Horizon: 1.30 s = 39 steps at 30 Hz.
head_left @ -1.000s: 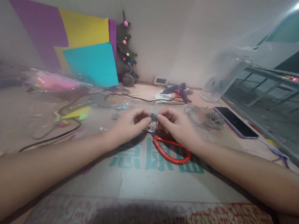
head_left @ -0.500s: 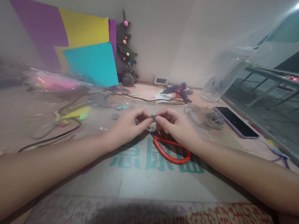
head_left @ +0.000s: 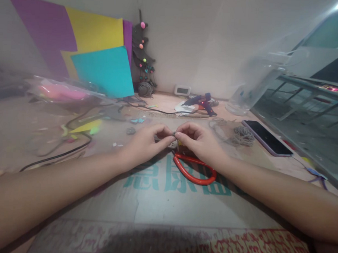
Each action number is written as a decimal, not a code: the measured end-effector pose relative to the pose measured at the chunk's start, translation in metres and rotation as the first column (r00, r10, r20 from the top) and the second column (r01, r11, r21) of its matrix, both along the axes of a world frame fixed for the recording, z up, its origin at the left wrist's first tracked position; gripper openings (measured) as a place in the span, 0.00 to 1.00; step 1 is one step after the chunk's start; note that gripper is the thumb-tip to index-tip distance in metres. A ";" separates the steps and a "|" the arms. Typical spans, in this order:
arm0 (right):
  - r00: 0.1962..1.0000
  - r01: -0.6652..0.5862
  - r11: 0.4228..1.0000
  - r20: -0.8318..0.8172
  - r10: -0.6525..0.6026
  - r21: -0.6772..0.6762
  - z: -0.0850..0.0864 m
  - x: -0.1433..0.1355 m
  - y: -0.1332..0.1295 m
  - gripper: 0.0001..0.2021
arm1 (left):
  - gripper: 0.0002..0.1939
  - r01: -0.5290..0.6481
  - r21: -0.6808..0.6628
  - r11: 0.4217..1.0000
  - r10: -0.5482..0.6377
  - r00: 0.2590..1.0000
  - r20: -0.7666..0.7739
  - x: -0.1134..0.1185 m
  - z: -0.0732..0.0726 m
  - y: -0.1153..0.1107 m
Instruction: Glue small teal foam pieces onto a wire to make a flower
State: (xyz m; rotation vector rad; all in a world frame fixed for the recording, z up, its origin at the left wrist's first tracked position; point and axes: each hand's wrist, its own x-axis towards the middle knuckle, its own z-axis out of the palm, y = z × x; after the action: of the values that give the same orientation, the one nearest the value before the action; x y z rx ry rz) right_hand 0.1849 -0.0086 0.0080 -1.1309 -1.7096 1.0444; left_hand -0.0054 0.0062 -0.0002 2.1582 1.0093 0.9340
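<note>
At the middle of the board, my left hand [head_left: 154, 140] and my right hand [head_left: 199, 142] meet fingertip to fingertip. Between both pinches is a small grey-green piece [head_left: 174, 133] that looks like knotted cord; the fingers cover most of it. Just below lies a pair of scissors with red handles [head_left: 194, 180], its blades partly hidden under my hands. A bundle of grey cord [head_left: 243, 136] rests to the right of my right hand. Left of my left hand sits a small grey clump [head_left: 130, 130].
A phone [head_left: 266, 138] lies at the right. Behind are a glue gun [head_left: 200, 101], a small white display [head_left: 182, 90] and a clear plastic jug [head_left: 243, 96]. Coloured sheets [head_left: 104, 71] and a dark tree shape with beads [head_left: 140, 54] lean at the wall. A black cable [head_left: 58, 155] crosses the left.
My fingertips have closed in around the small piece, so less of it shows. Both hands stay almost in place above the scissors.
</note>
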 end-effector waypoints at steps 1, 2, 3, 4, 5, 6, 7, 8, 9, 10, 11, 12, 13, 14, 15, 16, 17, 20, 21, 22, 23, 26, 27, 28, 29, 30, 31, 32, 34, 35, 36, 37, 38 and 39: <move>1.000 0.000 1.000 -0.002 0.000 -0.001 0.000 0.000 0.000 0.07 | 0.10 0.001 0.003 1.000 -0.001 1.000 -0.001 0.000 0.000 0.000; 1.000 -0.001 1.000 -0.002 0.001 -0.001 0.000 0.000 0.000 0.07 | 0.10 0.002 0.005 1.000 -0.002 1.000 -0.002 0.000 0.000 0.000; 1.000 -0.001 1.000 -0.003 0.001 0.000 0.000 0.000 0.000 0.07 | 0.10 0.001 0.005 1.000 -0.001 1.000 -0.001 0.000 0.000 0.000; 1.000 0.001 1.000 -0.002 -0.001 0.002 0.000 0.000 -0.001 0.07 | 0.10 0.000 0.005 1.000 0.000 1.000 0.001 0.000 0.000 0.000; 1.000 0.004 1.000 0.001 -0.004 0.005 0.000 -0.001 -0.001 0.07 | 0.10 -0.001 0.004 1.000 0.001 1.000 0.003 0.000 0.000 0.000; 1.000 0.008 1.000 0.006 -0.008 0.008 0.000 -0.001 -0.001 0.07 | 0.10 -0.003 0.002 1.000 0.003 1.000 0.005 0.001 0.000 0.000; 1.000 0.011 1.000 0.010 -0.011 0.010 0.000 -0.001 -0.001 0.07 | 0.10 -0.004 -0.002 1.000 0.004 1.000 0.007 0.001 0.000 0.000; 1.000 0.010 1.000 0.011 -0.010 0.009 0.000 -0.001 -0.002 0.07 | 0.10 -0.006 -0.005 1.000 0.006 1.000 0.007 0.001 0.001 0.000; 1.000 0.007 1.000 0.009 -0.007 0.004 0.000 -0.001 -0.002 0.07 | 0.10 -0.005 -0.007 1.000 0.005 1.000 0.006 0.001 0.001 0.000; 1.000 0.001 1.000 0.004 -0.001 -0.003 0.000 0.000 -0.002 0.07 | 0.10 -0.005 -0.010 1.000 0.005 1.000 0.006 0.002 0.001 0.000; 1.000 -0.005 1.000 -0.001 0.005 -0.008 0.000 0.000 -0.001 0.07 | 0.10 -0.005 -0.014 1.000 0.005 1.000 0.007 0.002 0.001 0.000; 1.000 -0.009 1.000 -0.002 0.009 -0.008 0.000 0.000 -0.001 0.08 | 0.10 -0.005 -0.021 1.000 0.005 1.000 0.010 0.002 0.001 0.000; 1.000 -0.010 1.000 0.001 0.010 -0.005 0.000 0.000 -0.001 0.08 | 0.10 -0.006 -0.032 0.999 0.007 1.000 0.014 0.001 0.001 0.000; 1.000 -0.007 1.000 0.007 0.007 -0.002 0.001 0.001 0.000 0.08 | 0.10 -0.008 -0.048 0.999 0.009 1.000 0.019 0.001 0.001 0.000; 1.000 -0.002 1.000 0.015 0.002 0.000 0.001 0.001 0.000 0.09 | 0.10 -0.012 -0.069 0.998 0.014 1.000 0.026 0.001 0.001 0.001; 1.000 0.005 1.000 0.022 -0.005 0.003 0.002 0.001 0.000 0.09 | 0.10 -0.016 -0.089 0.996 0.019 0.999 0.036 0.001 0.001 0.001; 1.000 0.011 1.000 0.026 -0.011 0.003 0.002 0.001 0.000 0.10 | 0.10 -0.018 -0.107 0.994 0.023 0.999 0.048 0.001 0.001 0.002; 1.000 0.013 1.000 0.006 -0.013 -0.007 0.003 0.000 0.000 0.10 | 0.11 -0.013 -0.125 0.992 0.022 0.997 0.074 0.001 0.001 0.002; 1.000 0.011 1.000 -0.009 -0.011 -0.012 0.003 0.000 0.000 0.09 | 0.11 -0.011 -0.122 0.993 0.020 0.997 0.079 0.001 0.001 0.003; 1.000 0.009 1.000 -0.020 -0.009 -0.019 0.003 0.000 0.000 0.09 | 0.11 -0.008 -0.118 0.993 0.018 0.997 0.081 0.001 0.001 0.003; 1.000 0.006 1.000 -0.028 -0.007 -0.022 0.003 0.000 0.000 0.09 | 0.10 -0.008 -0.115 0.993 0.018 0.997 0.081 0.001 0.001 0.003; 1.000 0.001 1.000 -0.029 -0.001 -0.021 0.002 -0.001 0.000 0.09 | 0.10 -0.015 -0.113 0.994 0.023 0.997 0.073 0.001 0.001 0.002; 1.000 -0.004 1.000 -0.030 0.003 -0.024 0.002 -0.001 0.001 0.09 | 0.10 -0.018 -0.111 0.994 0.025 0.998 0.066 0.001 0.001 0.002; 0.999 -0.008 1.000 -0.033 0.007 -0.028 0.001 -0.001 0.001 0.09 | 0.10 -0.021 -0.106 0.994 0.027 0.998 0.057 0.001 0.002 0.002; 0.999 -0.011 0.999 -0.040 0.010 -0.032 0.000 -0.001 0.001 0.09 | 0.10 -0.022 -0.098 0.995 0.027 0.998 0.049 0.001 0.002 0.001; 0.999 -0.015 0.999 -0.046 0.013 -0.037 0.000 -0.001 0.001 0.09 | 0.10 -0.022 -0.088 0.996 0.026 0.999 0.042 0.001 0.002 0.001; 0.999 -0.017 0.999 -0.050 0.015 -0.042 -0.001 0.000 0.002 0.10 | 0.10 -0.022 -0.078 0.997 0.024 0.999 0.034 0.001 0.002 0.001; 0.998 -0.017 0.999 -0.053 0.015 -0.044 -0.001 0.000 0.002 0.10 | 0.10 -0.021 -0.067 0.998 0.023 0.999 0.027 0.001 0.002 0.000; 0.999 -0.014 0.999 -0.047 0.012 -0.048 -0.002 0.000 0.001 0.09 | 0.10 -0.019 -0.050 0.999 0.019 1.000 0.012 0.001 0.002 -0.001; 0.999 -0.011 0.999 -0.037 0.009 -0.047 -0.002 0.000 0.001 0.09 | 0.11 -0.018 -0.043 0.999 0.019 1.000 0.007 0.001 0.002 -0.001; 1.000 -0.006 0.999 -0.023 0.005 -0.042 -0.002 0.000 0.001 0.09 | 0.11 -0.018 -0.037 0.999 0.019 1.000 0.002 0.001 0.002 -0.001; 1.000 -0.001 0.999 -0.006 0.001 -0.034 -0.001 0.000 0.001 0.09 | 0.11 -0.019 -0.031 0.999 0.019 1.000 -0.001 0.001 0.002 -0.001; 1.000 0.004 1.000 0.011 -0.003 -0.025 -0.001 0.000 0.000 0.09 | 0.11 -0.018 -0.027 0.999 0.018 1.000 -0.003 0.001 0.002 -0.001; 1.000 0.008 1.000 0.030 -0.008 -0.014 -0.001 0.000 0.000 0.09 | 0.11 -0.017 -0.025 1.000 0.017 1.000 -0.005 0.001 0.002 -0.001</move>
State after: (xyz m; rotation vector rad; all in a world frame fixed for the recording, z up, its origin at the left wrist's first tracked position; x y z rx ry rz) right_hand 0.1845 -0.0082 0.0069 -1.1670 -1.7220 1.0409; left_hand -0.0044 0.0057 0.0016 2.1358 1.0377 0.9198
